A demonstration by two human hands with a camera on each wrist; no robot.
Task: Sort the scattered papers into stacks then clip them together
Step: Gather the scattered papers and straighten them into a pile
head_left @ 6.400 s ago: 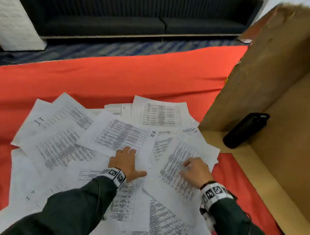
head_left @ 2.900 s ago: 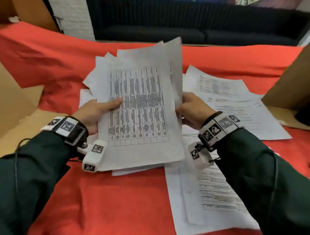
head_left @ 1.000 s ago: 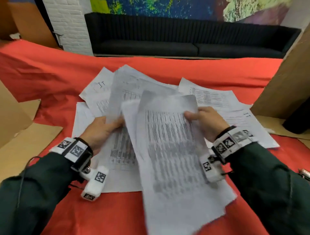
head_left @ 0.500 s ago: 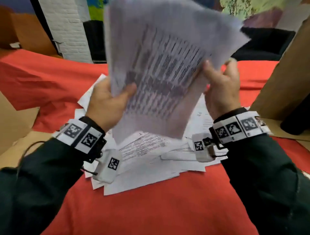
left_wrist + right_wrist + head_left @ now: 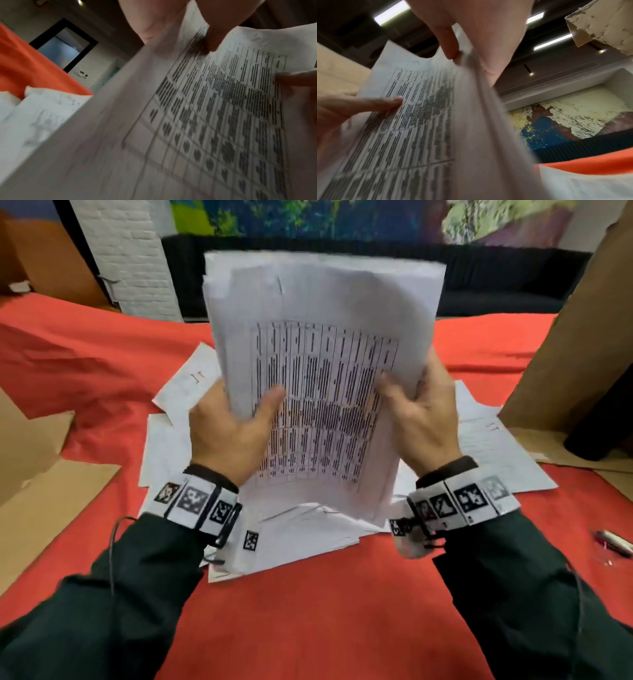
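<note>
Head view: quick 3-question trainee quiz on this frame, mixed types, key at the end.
1. True or false: the upright sheaf of white printed papers is gripped by both the left hand and the right hand.
2. Multiple choice: the small silver and red pen-like object lies on the red tablecloth: A) under the sheaf, B) near the right edge of the view, beyond the right sleeve, C) on the brown cardboard panel at left.
3. Fill in: loose white sheets lie flat on the ____ tablecloth.

Key: 1 true; 2 B; 3 red.
</note>
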